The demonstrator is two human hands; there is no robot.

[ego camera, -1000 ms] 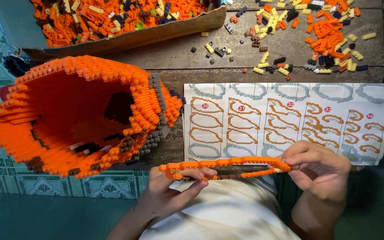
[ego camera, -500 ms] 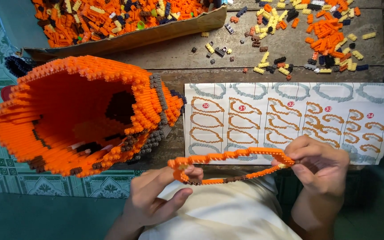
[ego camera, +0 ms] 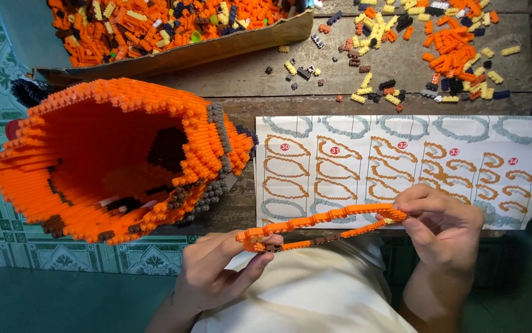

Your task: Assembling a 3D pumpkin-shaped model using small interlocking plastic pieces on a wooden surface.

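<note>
Two hands hold one thin loop of orange bricks (ego camera: pixel 321 225) at the near edge of the wooden surface (ego camera: pixel 371 65), just over the near edge of the instruction sheet (ego camera: pixel 401 160). Half a second ago the loop bowed upward between the hands; now it lies flatter and longer, slanting from low at the left to higher at the right, so the person seems to be straightening it and checking its shape against the printed outlines. The left hand (ego camera: pixel 216 271) has slid under the loop's left end, its grip a pinch of thumb and fingertips on the brown-tipped corner. The right hand (ego camera: pixel 441 225) pinches the right end with curled fingers, which hide that end and whether any loose brick is being pressed on. To the left stands the big hollow orange brick model (ego camera: pixel 112 160); its inside is dark and hard to read. At the far edge the cardboard tray of bricks (ego camera: pixel 216 49) is cut off, as are the scattered loose bricks (ego camera: pixel 445 43).
</note>
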